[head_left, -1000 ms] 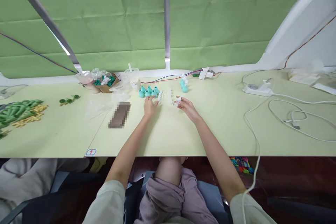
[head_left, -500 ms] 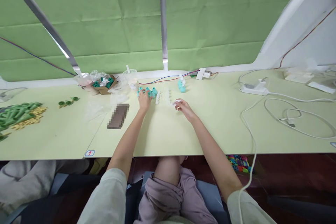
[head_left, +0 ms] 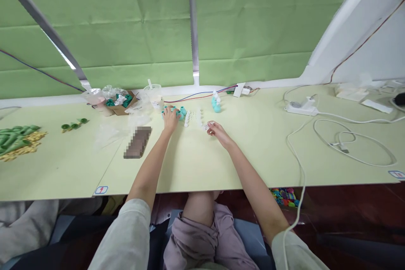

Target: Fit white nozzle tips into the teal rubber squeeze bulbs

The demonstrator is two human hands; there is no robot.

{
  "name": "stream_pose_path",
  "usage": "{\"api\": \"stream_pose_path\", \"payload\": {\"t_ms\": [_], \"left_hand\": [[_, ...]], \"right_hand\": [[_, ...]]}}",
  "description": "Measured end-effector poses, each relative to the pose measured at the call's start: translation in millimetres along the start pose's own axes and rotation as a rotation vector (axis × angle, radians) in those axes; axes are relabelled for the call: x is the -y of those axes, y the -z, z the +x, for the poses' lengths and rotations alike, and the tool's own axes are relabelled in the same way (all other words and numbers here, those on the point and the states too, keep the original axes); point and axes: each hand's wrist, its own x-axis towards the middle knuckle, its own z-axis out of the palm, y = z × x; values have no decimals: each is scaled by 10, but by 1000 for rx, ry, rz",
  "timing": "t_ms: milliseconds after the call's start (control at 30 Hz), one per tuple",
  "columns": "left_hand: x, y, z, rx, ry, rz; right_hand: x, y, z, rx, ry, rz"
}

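My left hand (head_left: 171, 120) reaches down onto a cluster of small turquoise hollow pieces (head_left: 182, 110), its fingers curled around one of them. In my right hand (head_left: 217, 130) a small white piece is pinched between thumb and fingertips; its exact shape is too small to make out. Between the hands, small white pieces (head_left: 186, 119) stand in a row, with another row of white pieces (head_left: 199, 116) to the right. Farther back, turquoise pieces with white parts (head_left: 216, 103) are grouped together.
A blurred-out dark flat object (head_left: 137, 142) lies left of my left arm. Behind it are a cardboard box (head_left: 122, 109), plastic bags and a cup with a straw (head_left: 153, 95). Green and yellow parts (head_left: 20, 141) lie far left. A power strip (head_left: 302, 107) and white cables (head_left: 354, 145) occupy the right.
The view has shifted slightly. My right hand has drawn a little closer to the white row, still pinching the white piece. My left hand remains on the turquoise cluster.
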Motion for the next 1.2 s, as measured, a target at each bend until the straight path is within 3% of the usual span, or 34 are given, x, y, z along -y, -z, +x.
{"api": "stream_pose_path", "payload": {"t_ms": [400, 567, 700, 800, 867, 933, 1067, 1200], "left_hand": [[-3, 19, -60, 3, 1, 10], [-53, 131, -129, -43, 5, -122], [-273, 321, -319, -71, -135, -295], [-544, 439, -562, 89, -361, -456], [-708, 463, -706, 147, -403, -454], [-815, 440, -797, 130, -376, -453], [-837, 325, -839, 116, -321, -466], [-713, 226, -857, 188, -317, -417]], "right_hand": [[17, 0, -24, 28, 5, -9], [43, -5, -49, 49, 19, -12], [54, -21, -60, 41, 20, -77], [32, -46, -44, 5, 29, -124], [-1, -58, -22, -16, 53, -147], [-43, -56, 1, -41, 88, -173], [-112, -28, 16, -105, 128, -353], [-150, -26, -28, -134, 160, -754]]}}
